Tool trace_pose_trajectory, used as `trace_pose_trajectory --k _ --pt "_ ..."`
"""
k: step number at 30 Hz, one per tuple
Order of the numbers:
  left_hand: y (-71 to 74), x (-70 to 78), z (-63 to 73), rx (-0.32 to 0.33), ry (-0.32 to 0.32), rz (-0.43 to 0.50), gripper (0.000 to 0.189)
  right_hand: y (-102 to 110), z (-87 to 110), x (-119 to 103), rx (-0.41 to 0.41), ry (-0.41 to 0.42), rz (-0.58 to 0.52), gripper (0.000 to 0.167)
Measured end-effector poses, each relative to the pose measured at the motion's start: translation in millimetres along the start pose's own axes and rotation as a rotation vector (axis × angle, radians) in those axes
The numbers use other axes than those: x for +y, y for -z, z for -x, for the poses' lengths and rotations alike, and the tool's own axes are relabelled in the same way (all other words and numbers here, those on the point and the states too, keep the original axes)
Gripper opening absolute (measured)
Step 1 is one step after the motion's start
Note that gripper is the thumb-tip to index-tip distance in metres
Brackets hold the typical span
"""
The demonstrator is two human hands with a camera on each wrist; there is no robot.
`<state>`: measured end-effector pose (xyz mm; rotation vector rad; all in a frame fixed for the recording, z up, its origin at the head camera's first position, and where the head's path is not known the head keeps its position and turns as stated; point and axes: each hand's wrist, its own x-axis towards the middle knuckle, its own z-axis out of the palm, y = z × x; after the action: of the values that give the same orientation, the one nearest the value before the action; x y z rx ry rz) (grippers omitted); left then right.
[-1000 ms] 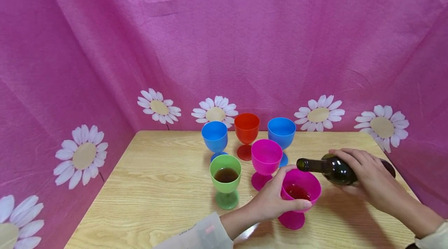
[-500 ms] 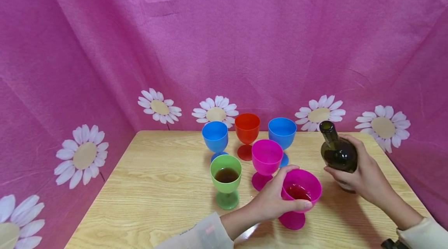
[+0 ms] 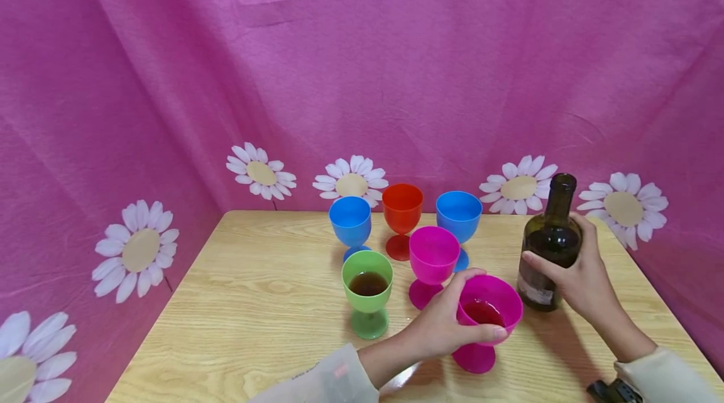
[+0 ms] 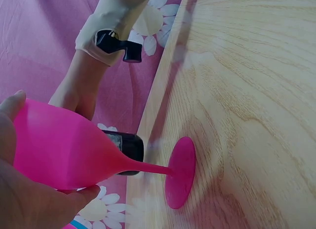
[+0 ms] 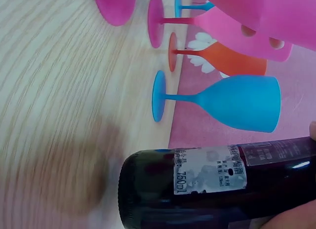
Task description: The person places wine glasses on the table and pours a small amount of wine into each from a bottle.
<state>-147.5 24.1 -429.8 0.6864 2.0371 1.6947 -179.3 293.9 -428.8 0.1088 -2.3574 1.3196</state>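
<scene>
My left hand (image 3: 438, 327) grips the bowl of a pink goblet (image 3: 491, 296) with red liquid inside. Its foot (image 4: 180, 172) stands on the wooden table in the left wrist view. To the right, my right hand (image 3: 588, 274) holds a dark glass wine bottle (image 3: 545, 246) upright, thumb across its front. A label (image 5: 210, 170) reading 750ml shows in the right wrist view, where the bottle's base looks slightly off the table. Left of the held goblet stand a second pink goblet (image 3: 434, 255) and a green goblet (image 3: 367, 293) holding dark liquid.
A blue goblet (image 3: 350, 220), a red goblet (image 3: 402, 208) and another blue goblet (image 3: 459, 217) stand at the back of the wooden table (image 3: 243, 302). Behind the table hangs a magenta cloth (image 3: 367, 76) with daisies.
My right hand has turned the bottle from nearly horizontal to upright and lowered its base towards the table, away from the pink goblet. My left hand keeps its grip in the same place.
</scene>
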Motion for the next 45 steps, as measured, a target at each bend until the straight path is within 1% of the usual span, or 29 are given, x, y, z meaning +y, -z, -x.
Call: trace_pose_trajectory --k 8,11,18,27,35,45 --pt "-0.7 0.3 -0.7 -0.008 0.016 0.016 0.075 -9 -2.2 5 0.013 -0.088 -0.011 0.095" --pt "-0.4 0.6 -0.8 -0.01 0.021 0.021 0.074 -13 -3.6 8 0.03 -0.106 -0.025 0.095" --pt "0.1 1.5 -0.3 -0.013 0.015 0.022 0.074 -19 -4.8 13 0.06 -0.125 -0.059 0.095" --pt "-0.2 0.9 -0.7 -0.01 0.01 0.022 0.074 -20 -5.2 13 0.053 -0.134 -0.065 0.096" --pt "-1.0 1.4 0.0 -0.002 0.017 0.014 0.075 -16 -4.5 15 0.04 -0.184 -0.07 0.096" --pt "0.3 1.1 0.2 0.005 0.012 -0.016 0.075 -16 -3.2 20 0.048 -0.164 -0.047 0.097"
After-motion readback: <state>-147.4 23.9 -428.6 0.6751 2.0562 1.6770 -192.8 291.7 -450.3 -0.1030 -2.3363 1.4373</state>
